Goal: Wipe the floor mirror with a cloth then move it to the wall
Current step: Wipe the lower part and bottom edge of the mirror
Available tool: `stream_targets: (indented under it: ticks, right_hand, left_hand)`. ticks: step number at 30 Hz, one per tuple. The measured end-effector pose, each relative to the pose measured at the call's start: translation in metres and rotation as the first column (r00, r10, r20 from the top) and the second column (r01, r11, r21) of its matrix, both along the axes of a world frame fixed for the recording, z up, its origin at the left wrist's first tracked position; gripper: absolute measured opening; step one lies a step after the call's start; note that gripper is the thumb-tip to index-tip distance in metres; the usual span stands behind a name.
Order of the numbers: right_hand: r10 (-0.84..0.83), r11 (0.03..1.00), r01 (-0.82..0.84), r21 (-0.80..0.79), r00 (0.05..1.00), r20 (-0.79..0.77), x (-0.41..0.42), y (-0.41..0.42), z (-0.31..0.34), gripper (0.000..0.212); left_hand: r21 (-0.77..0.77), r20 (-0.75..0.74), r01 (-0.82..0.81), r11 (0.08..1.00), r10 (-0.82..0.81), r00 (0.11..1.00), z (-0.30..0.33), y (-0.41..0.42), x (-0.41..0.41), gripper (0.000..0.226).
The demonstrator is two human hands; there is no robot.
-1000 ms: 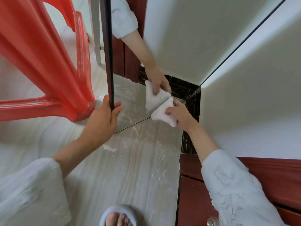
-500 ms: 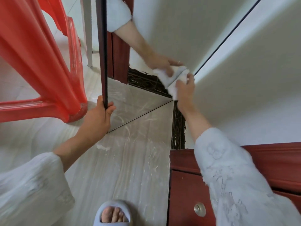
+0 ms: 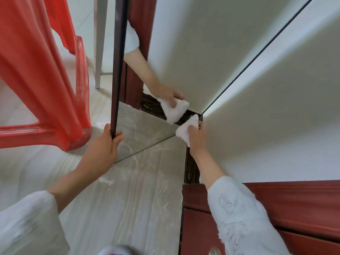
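The floor mirror (image 3: 147, 129) frame edge is gripped by the curled left hand (image 3: 103, 150). The cloth (image 3: 185, 132) is pinched by the right hand (image 3: 196, 138), apparently against the glass.

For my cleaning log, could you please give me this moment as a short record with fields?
left hand: left hand grips the dark frame edge of the tall floor mirror
right hand: right hand holds the crumpled white cloth against the glass near its bottom corner
mirror: stands on the pale streaked floor
beside mirror: red plastic chair
right of mirror: white wall, dark red wooden door
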State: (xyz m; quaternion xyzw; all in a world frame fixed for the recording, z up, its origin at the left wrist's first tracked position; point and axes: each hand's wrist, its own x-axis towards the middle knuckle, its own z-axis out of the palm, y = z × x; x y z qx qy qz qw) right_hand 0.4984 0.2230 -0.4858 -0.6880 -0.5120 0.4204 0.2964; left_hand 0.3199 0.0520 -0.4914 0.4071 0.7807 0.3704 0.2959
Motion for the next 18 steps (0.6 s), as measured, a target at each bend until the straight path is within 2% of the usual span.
stream_targets:
  ticks: [2,6,9,11,14,16,18]
  right_hand:
    - [-0.126,0.990,0.130,0.059,0.990,-0.061,-0.001,0.027,0.007,0.005]
    - [-0.196,0.953,0.226,0.204,0.968,-0.157,-0.039,0.032,0.012,0.025]
    - [-0.131,0.947,0.147,0.286,0.989,-0.076,-0.065,-0.018,-0.006,0.033]
    - [0.060,0.981,-0.053,0.188,0.998,-0.035,-0.067,-0.057,-0.024,0.029]
    - [0.299,0.952,-0.300,-0.063,0.954,-0.031,-0.054,-0.084,-0.037,0.016]
    - [0.251,0.955,-0.259,-0.148,0.966,-0.070,-0.043,-0.074,-0.038,0.006]
    - [0.132,0.984,-0.133,-0.118,0.991,-0.011,-0.031,-0.052,-0.036,0.009]
  left_hand:
    - [-0.006,0.004,-0.004,1.000,0.004,1.000,0.000,0.001,0.001,0.037]
    - [-0.011,-0.001,0.008,1.000,-0.008,1.000,-0.001,0.002,-0.001,0.037]
    - [-0.010,-0.003,0.000,1.000,0.000,1.000,0.000,0.002,-0.001,0.036]
    - [-0.014,0.004,0.003,1.000,-0.003,1.000,0.001,0.002,-0.001,0.035]
    - [-0.022,0.011,0.014,1.000,-0.013,1.000,0.002,0.003,-0.002,0.036]
    - [-0.025,0.027,0.012,1.000,-0.012,1.000,0.003,0.003,-0.002,0.036]
    - [-0.022,0.038,0.006,1.000,-0.006,0.999,0.003,0.002,-0.001,0.036]
